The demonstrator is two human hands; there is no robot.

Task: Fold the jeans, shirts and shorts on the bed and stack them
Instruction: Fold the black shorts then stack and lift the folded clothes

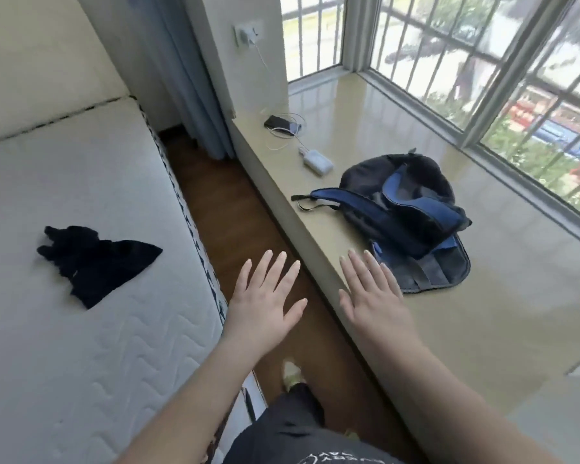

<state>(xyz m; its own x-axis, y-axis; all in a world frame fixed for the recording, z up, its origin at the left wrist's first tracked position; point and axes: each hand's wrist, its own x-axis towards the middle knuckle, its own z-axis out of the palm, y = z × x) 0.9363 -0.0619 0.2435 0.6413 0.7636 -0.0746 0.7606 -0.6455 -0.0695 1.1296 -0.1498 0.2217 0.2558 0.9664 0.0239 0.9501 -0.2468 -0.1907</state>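
A crumpled black garment [94, 262] lies on the bare white mattress [64, 346] at the left. My left hand [265, 296] is held out flat with fingers spread, palm down, over the wooden floor strip beside the bed. My right hand [372, 293] is also flat with straight fingers, over the edge of the beige window ledge [449, 313]. Neither hand holds or touches anything. Both hands are well to the right of the black garment.
A dark blue backpack [409, 209] lies on the ledge just beyond my right hand. Farther back sit a white power bank [317, 161], a phone [278, 123] and a charging cable. A narrow brown floor strip [228, 209] separates bed and ledge. Barred windows stand at the right.
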